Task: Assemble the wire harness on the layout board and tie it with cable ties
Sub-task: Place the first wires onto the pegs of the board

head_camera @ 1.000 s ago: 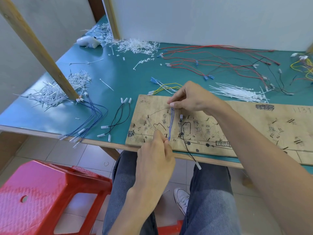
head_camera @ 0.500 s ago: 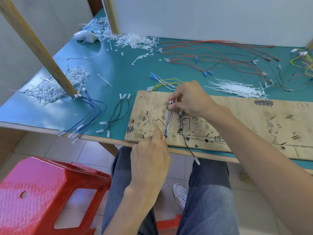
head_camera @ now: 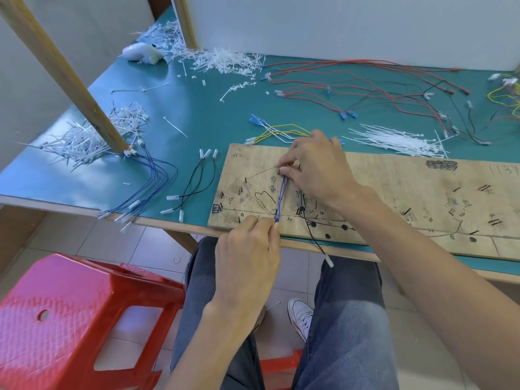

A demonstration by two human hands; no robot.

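A green tabletop point(head_camera: 197, 114) carries a long wooden board point(head_camera: 394, 187) marked with pen lines and studded with small nails, lying along the near edge. Left of the board lie a fan of loose blue wires point(head_camera: 157, 181) and a few short black wires point(head_camera: 197, 178). A slanted wooden post point(head_camera: 70, 77) stands among a heap of cut tie scraps point(head_camera: 84, 139). Behind the board are yellow wires point(head_camera: 281, 130), a tangle of red wires point(head_camera: 351, 85) and a pile of white cable ties point(head_camera: 394, 140). A red stool point(head_camera: 70, 319) stands on the floor at the left.

On the left part of the board a blue wire bundle point(head_camera: 282, 197) runs straight between the two hands. The right hand point(head_camera: 315, 167) pinches its far end among the nails, fingers point(head_camera: 287, 171) curled down on it. The left hand point(head_camera: 247, 249) pinches the near end at the board's front edge, fingers closed around it. Just right of the bundle, a black lead point(head_camera: 315, 240) hangs off the tabletop's edge over the person's lap.
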